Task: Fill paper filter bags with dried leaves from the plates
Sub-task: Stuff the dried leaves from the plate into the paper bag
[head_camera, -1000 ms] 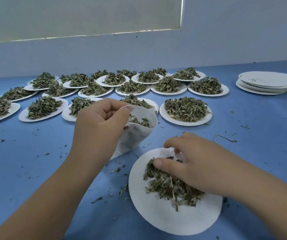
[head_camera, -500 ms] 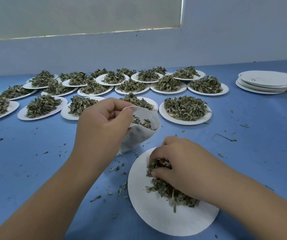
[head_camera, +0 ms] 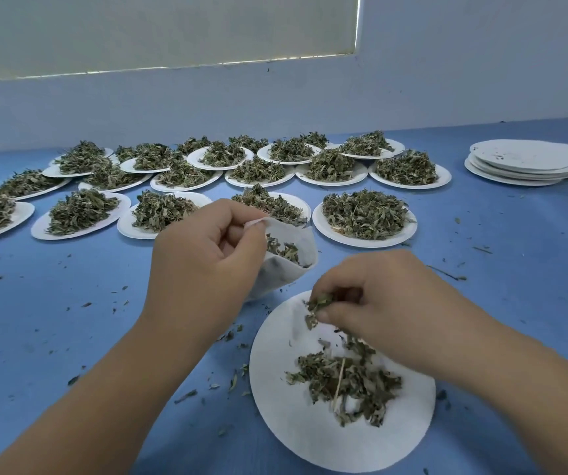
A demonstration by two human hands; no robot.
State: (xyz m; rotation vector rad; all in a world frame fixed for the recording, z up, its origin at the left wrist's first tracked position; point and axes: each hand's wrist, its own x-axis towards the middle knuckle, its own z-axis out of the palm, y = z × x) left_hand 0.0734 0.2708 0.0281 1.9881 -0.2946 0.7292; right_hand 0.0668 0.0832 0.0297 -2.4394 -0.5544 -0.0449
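The paper filter bag (head_camera: 298, 234) is held up over the blue desk (head_camera: 53, 320) near its middle, its mouth gaping toward the right, with a few dried leaves (head_camera: 282, 250) lying inside; its bottom is hidden behind the wrist. The left hand (head_camera: 203, 255) pinches the bag's rim between thumb and curled fingers, keeping the mouth wide. Just right of the bag and nearer, the right hand (head_camera: 389, 299) has its fingertips closed together on a small tuft of leaves (head_camera: 318, 301), raised over the far edge of the near plate (head_camera: 286, 423), a white paper round by the desk's near edge. A loose, thin pile (head_camera: 347, 382) lies on that plate's middle, a pale stalk among it. Beyond the bag, toward the desk's far edge, many more white plates (head_camera: 365, 242) stand in crowded rows, some overlapping, each carrying a green heap (head_camera: 365, 212). Toward the far right corner a stack of empty plates (head_camera: 522, 162) sits well apart from them. Leaf crumbs (head_camera: 231, 337) lie strewn over the desk, thickest between the left forearm and the near plate. Behind the desk runs a pale wall (head_camera: 447, 80), with a light blind (head_camera: 159, 29) above it at left.
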